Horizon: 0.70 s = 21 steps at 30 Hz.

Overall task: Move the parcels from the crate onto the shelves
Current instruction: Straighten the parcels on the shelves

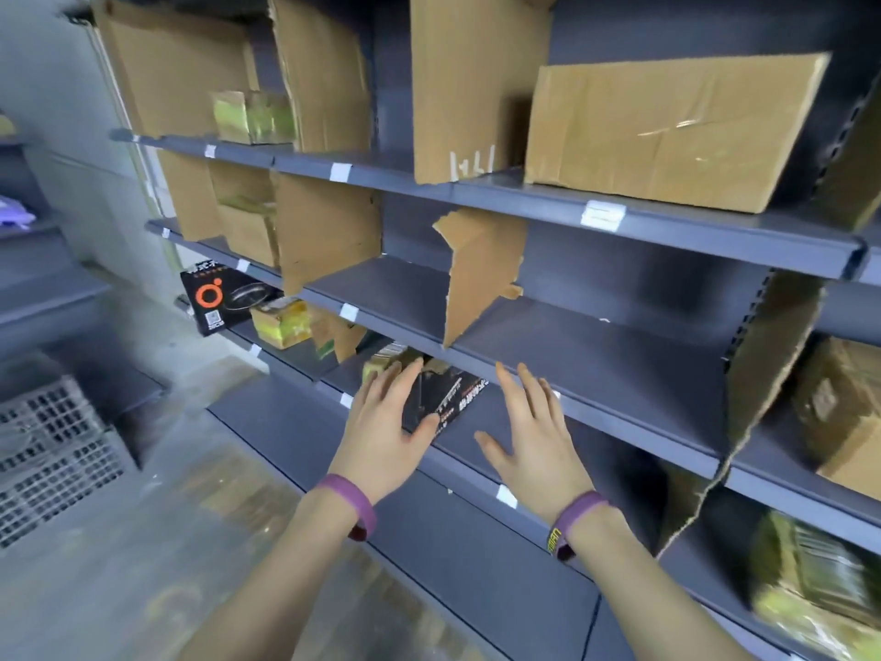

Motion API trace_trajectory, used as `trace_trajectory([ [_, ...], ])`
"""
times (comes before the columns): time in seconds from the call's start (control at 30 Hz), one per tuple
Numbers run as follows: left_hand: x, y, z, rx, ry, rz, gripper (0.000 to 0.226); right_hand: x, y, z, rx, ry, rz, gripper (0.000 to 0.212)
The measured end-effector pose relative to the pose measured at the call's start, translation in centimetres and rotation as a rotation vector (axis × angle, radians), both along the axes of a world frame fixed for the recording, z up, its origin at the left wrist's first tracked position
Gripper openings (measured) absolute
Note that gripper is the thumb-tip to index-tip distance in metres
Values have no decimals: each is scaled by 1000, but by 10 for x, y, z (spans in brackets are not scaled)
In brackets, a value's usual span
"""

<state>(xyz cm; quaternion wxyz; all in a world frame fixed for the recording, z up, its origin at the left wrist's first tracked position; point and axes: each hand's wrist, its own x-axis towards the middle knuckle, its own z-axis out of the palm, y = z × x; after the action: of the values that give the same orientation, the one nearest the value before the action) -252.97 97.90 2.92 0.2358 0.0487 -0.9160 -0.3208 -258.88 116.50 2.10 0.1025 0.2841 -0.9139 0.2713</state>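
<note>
Head view only. Black parcel [441,398] lying flat on lower shelf [524,450], under shelf board above, partly hidden by left hand. Left hand [386,431] spread, fingers extended, thumb touching parcel's near edge, nothing gripped. Right hand [534,436] open, fingers splayed, just beside parcel, apart from it. Crate [52,450] on floor, far left. Judged thin, light, stiff, glossy hence likely slippery; best held by 2 opposite edges, or pushed flat from near edge.

Slate-grey metal shelves [596,374], brown cardboard dividers [481,274]. Flat black box with white print [453,398]. Purple wristbands [350,498] on both wrists.
</note>
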Motion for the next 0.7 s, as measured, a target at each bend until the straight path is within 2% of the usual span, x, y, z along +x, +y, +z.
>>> trace_trajectory([
  [0.17,-8,-64,4,-26,84,18,62,-14,-69,7,-19,31,55,74],
  [0.3,-29,-107,0,-1,38,46,63,-38,-120,7,-28,21,108,74],
  [0.53,-90,-211,0,-91,23,117,60,-108,-238,4,-65,28,166,74],
  [0.7,-135,-287,3,-122,-12,163,62,-167,-322,-3,-130,-41,164,75],
])
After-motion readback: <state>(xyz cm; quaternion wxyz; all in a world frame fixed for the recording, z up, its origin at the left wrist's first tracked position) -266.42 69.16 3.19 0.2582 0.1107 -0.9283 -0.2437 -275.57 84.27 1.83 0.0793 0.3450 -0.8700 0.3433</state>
